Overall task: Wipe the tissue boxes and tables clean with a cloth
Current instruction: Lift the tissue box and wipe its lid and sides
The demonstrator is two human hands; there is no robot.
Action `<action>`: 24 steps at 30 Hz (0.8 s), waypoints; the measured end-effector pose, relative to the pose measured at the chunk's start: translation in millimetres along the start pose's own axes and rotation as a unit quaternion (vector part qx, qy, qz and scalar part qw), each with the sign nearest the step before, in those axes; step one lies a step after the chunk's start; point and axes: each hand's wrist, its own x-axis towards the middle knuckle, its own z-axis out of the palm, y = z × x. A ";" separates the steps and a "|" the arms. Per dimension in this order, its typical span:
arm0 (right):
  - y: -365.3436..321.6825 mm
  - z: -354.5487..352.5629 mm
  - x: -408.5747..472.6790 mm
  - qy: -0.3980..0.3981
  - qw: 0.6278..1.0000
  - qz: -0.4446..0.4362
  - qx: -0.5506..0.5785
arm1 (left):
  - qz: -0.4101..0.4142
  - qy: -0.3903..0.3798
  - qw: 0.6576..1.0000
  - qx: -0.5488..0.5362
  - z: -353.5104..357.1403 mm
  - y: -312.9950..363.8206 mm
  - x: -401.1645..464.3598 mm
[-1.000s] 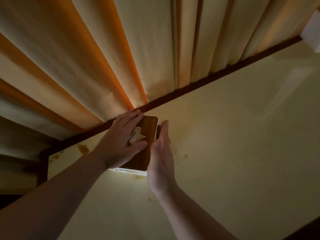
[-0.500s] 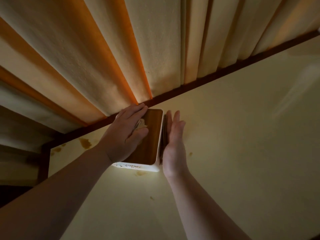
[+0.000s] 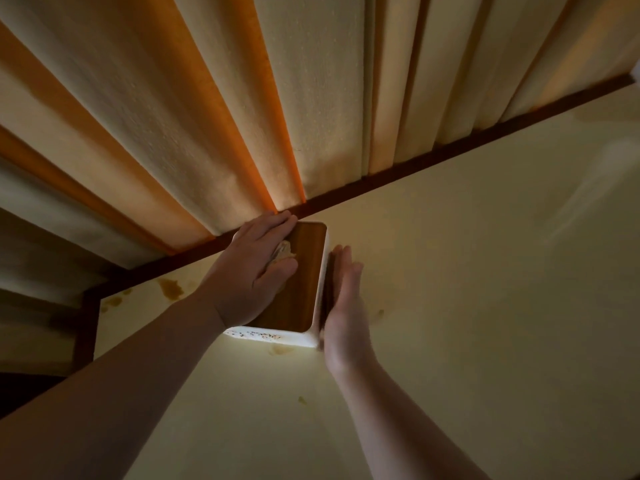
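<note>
A: Quick pass, L to R. Far left?
B: Dark wood frame at the table's left edge, curtain in cream/orange folds across the top. Brown stains on the table near the back-left corner.
A: Left hand?
B: Left hand lies flat on top of the tissue box, fingers straight, pointing toward the curtain, thumb out to the right. Pressing, not gripping. A bit of tissue shows between thumb and fingers.
A: Box itself?
B: Brown wood-look lid, white body. Stands on the table near the back edge, far end just beside the dark rim under the curtain. Small specks on its near white side, a faint stain on the table right below.
A: Right hand?
B: Right hand upright on edge, fingers straight and together, palm against the box's right side. Something dark sits between palm and box; can't tell if it's the cloth or shadow. Not curled round anything visible.
A: Further right?
B: Small spots just right of that hand, one speck nearer the camera between the forearms. Rest of the tabletop is pale cream w/ a soft glare streak at far right.
</note>
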 end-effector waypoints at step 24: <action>-7.1 -19.6 -14.1 0.142 0.984 -0.052 0.089 | -0.199 0.077 0.976 0.053 28.8 57.3 6.1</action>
